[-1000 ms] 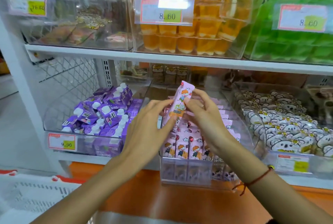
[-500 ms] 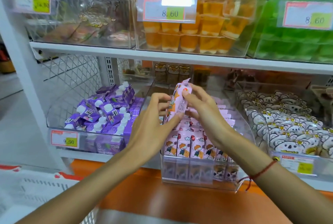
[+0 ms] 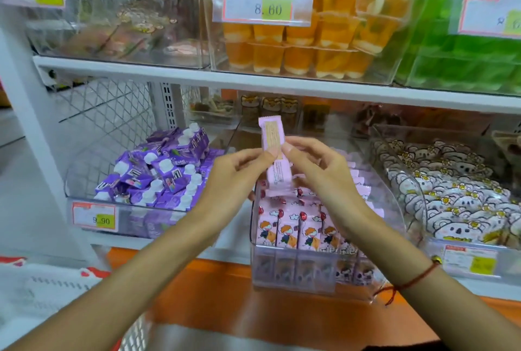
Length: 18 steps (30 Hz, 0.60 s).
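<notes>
Change: pink packet (image 3: 275, 159) turned, printed back now facing camera.
Grip: left hand (image 3: 228, 178) and right hand (image 3: 324, 173) both pinch it.
Place: above the clear bin (image 3: 293, 274).
Count: one packet held, two hands.

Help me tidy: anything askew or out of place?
The purple cartons lie jumbled at all angles, unlike the pink packs standing in rows. One pack is out, between left hand and right hand.
</notes>
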Motion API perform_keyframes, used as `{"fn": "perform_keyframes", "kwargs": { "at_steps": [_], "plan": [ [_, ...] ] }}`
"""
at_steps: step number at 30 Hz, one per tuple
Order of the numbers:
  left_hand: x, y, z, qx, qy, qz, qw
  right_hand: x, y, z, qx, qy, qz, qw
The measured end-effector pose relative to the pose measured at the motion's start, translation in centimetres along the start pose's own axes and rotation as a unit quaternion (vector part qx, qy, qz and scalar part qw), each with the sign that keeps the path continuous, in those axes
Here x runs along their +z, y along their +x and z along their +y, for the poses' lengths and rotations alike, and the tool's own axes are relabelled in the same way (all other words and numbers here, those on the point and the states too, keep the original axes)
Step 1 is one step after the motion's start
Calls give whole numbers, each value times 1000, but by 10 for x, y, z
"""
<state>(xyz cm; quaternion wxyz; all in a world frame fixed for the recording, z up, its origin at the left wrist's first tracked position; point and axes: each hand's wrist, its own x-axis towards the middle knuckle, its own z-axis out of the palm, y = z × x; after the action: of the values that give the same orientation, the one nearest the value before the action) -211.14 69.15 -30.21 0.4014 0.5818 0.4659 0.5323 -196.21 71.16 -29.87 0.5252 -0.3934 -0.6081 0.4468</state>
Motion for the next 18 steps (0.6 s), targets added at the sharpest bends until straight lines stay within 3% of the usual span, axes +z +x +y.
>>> {"fn": "perform_keyframes", "kwargs": {
  "at_steps": [3, 6, 11, 15, 18],
  "plan": [
    [-5, -10, 0, -56, -2, -34, 998, 2, -6, 3, 39, 6, -8, 999],
    [-11, -17, -4, -54, -8, -21, 998, 7, -10, 5, 29, -14, -35, 999],
    [-20, -13, -8, 17, -21, -13, 1000, 13, -9, 7, -78, -48, -92, 992],
    [-20, -7, -10, 64, -44, -50, 996, 5, -6, 5, -137, -11, -104, 985],
    [-16, -3, -12, 75, -49, -61, 994, 1, -7, 5, -182, -60, -109, 975]
  ]
}}
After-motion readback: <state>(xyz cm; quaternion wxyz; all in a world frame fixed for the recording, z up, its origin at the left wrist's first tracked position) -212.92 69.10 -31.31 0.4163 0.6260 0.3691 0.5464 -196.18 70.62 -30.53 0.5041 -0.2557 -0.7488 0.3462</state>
